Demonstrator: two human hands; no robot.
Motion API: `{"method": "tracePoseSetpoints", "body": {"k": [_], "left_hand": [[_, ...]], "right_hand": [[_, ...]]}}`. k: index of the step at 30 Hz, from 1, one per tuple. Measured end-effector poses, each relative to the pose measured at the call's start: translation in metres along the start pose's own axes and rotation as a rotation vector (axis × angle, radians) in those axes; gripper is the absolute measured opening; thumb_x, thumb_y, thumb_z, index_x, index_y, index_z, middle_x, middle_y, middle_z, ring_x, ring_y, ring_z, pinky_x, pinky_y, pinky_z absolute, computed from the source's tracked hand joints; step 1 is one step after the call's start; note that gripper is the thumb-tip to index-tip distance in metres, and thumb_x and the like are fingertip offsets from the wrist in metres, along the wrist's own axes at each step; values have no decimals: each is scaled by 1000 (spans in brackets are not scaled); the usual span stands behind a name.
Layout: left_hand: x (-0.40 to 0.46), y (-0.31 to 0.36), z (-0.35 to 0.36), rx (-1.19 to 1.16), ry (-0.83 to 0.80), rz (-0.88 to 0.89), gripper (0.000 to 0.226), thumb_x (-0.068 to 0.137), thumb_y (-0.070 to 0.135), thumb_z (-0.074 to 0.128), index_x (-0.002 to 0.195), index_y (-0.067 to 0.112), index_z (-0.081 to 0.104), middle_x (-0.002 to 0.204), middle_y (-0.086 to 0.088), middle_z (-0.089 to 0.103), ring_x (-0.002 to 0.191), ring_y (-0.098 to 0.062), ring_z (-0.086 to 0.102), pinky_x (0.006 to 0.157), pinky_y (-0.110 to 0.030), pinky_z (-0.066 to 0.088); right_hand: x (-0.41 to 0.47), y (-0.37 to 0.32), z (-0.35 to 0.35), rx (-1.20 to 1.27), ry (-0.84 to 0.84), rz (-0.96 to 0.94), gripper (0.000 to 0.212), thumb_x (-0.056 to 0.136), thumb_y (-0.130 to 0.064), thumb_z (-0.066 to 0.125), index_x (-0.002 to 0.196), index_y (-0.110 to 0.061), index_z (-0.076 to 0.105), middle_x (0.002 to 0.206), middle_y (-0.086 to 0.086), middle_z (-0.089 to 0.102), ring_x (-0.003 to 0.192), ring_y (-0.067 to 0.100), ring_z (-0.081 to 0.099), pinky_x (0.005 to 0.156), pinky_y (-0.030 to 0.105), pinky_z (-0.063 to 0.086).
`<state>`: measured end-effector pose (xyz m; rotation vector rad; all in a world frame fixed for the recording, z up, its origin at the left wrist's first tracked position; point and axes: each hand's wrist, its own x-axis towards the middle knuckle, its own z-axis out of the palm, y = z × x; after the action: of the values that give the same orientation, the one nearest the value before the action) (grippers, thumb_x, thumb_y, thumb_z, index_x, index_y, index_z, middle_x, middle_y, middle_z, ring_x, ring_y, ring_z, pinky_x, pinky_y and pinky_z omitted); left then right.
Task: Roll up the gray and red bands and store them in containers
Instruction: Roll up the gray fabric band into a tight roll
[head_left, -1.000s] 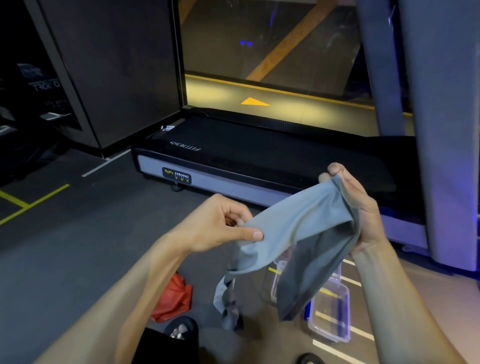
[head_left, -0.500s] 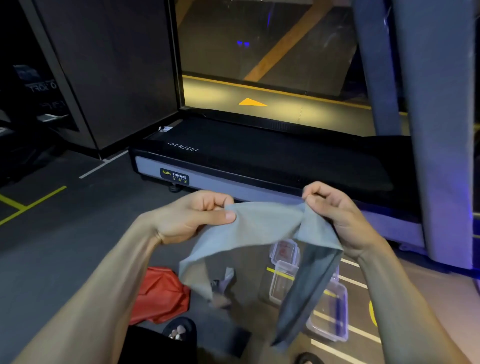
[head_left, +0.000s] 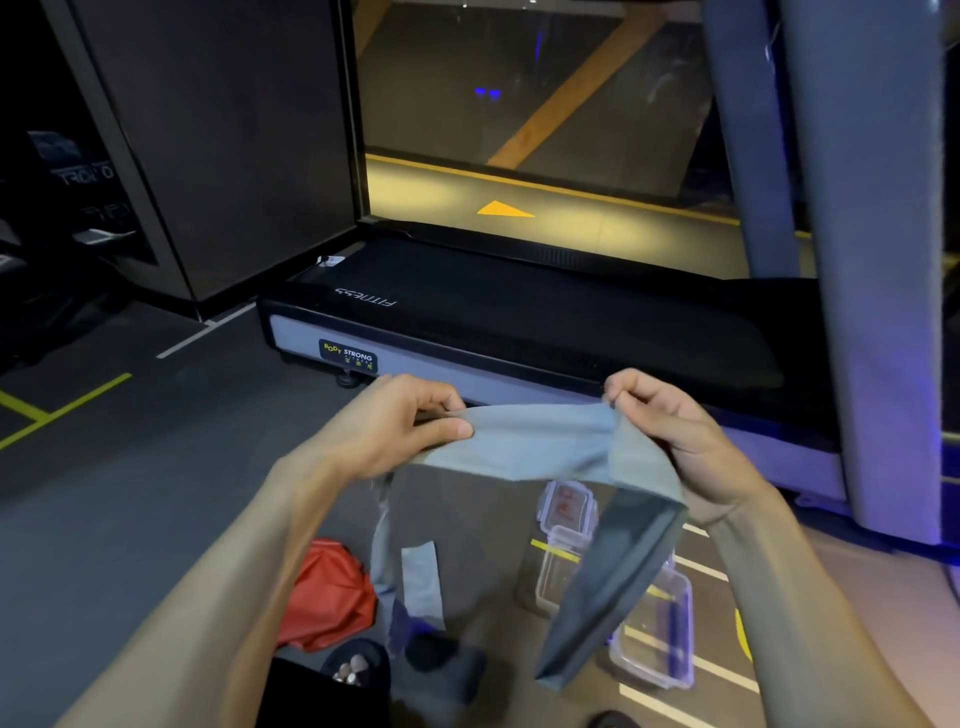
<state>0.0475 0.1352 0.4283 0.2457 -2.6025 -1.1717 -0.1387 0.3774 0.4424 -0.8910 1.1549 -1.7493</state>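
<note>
Overhead, the left hand (head_left: 395, 426) and right hand (head_left: 670, 431) each pinch the soft, matte gray band (head_left: 540, 441), stretched flat between them. Below lie a crumpled red band (head_left: 327, 597) and clear plastic containers (head_left: 654, 639) on the floor (head_left: 130, 493).

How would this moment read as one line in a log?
left hand pinches gray band | right hand pinches other end | red band on floor | clear containers empty | rolling not started

The gray band (head_left: 545, 441) is thin, matt, stretchy cloth, smooth with soft folds. The red band (head_left: 327, 597) looks like crumpled matt fabric. The containers (head_left: 660, 634) are clear glossy plastic. The floor (head_left: 130, 493) is dull, finely textured rubber; the treadmill (head_left: 519, 312) has a matt black belt.
</note>
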Motion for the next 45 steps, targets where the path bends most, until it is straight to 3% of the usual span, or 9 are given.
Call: {"method": "tracePoseSetpoints", "body": {"k": [3, 7, 11, 14, 19, 27, 33, 37, 45], "left_hand": [[-2, -3, -3, -203, -71, -14, 19, 94, 31, 71, 86, 14, 69, 68, -14, 65, 61, -13, 50, 59, -29, 38], [-5, -14, -4, -11, -172, -67, 25, 90, 45, 73, 84, 20, 70, 76, -12, 68, 66, -11, 52, 65, -31, 44], [4, -12, -1, 391, 48, -40, 17, 91, 44, 71, 81, 31, 65, 73, 9, 69, 73, -8, 63, 72, -33, 52], [13, -4, 10, 547, 162, -5, 13, 94, 44, 66, 90, 31, 66, 76, 10, 65, 83, -11, 58, 74, -36, 49], [2, -2, 10, -77, 20, 14, 14, 95, 27, 72, 83, 20, 69, 74, 7, 69, 69, -5, 60, 68, -26, 47], [-1, -11, 2, 272, 74, 12, 15, 92, 37, 73, 80, 36, 65, 73, 14, 70, 71, -4, 65, 69, -27, 52], [-4, -7, 2, -1, 81, 44, 14, 96, 30, 70, 85, 23, 68, 73, 4, 66, 65, -10, 57, 64, -28, 47], [-9, -7, 0, -140, 65, 19, 12, 97, 20, 68, 85, 15, 68, 69, 8, 61, 64, -5, 53, 62, -23, 43], [2, -9, -1, 355, 165, 109, 8, 95, 34, 69, 93, 26, 68, 74, 10, 62, 83, -4, 50, 69, -25, 42]], "right_hand": [[0, 6, -9, -283, 90, 32, 13, 91, -21, 71, 94, -10, 64, 79, 7, 59, 66, 11, 54, 60, 19, 46], [-2, 11, -13, -690, 100, 12, 10, 97, -19, 65, 94, -10, 65, 78, 5, 61, 71, 13, 53, 65, 23, 42], [-5, 5, -6, -234, 17, 22, 17, 91, -24, 75, 93, -11, 63, 76, 5, 56, 65, 8, 51, 58, 16, 43], [-2, 6, 5, -142, -12, 26, 13, 87, -21, 76, 92, -14, 65, 79, 9, 53, 67, 12, 50, 59, 20, 45], [-1, 7, 7, -245, 133, -24, 6, 90, -19, 65, 91, -14, 62, 74, 3, 54, 65, 11, 47, 55, 17, 42], [-4, 1, 4, -244, 26, -34, 6, 91, -8, 58, 95, -4, 57, 69, -2, 58, 58, 4, 52, 53, 14, 43], [-2, 4, -5, -437, 95, -13, 13, 97, -13, 60, 99, 0, 59, 85, 16, 52, 74, 25, 45, 60, 21, 45], [-2, 9, -6, -615, 37, 9, 7, 101, -10, 60, 96, -6, 62, 78, 10, 55, 68, 14, 49, 59, 19, 43], [4, 9, 4, -269, 9, 30, 16, 89, -28, 74, 92, -15, 64, 78, 3, 57, 66, 12, 50, 59, 22, 44]]}}
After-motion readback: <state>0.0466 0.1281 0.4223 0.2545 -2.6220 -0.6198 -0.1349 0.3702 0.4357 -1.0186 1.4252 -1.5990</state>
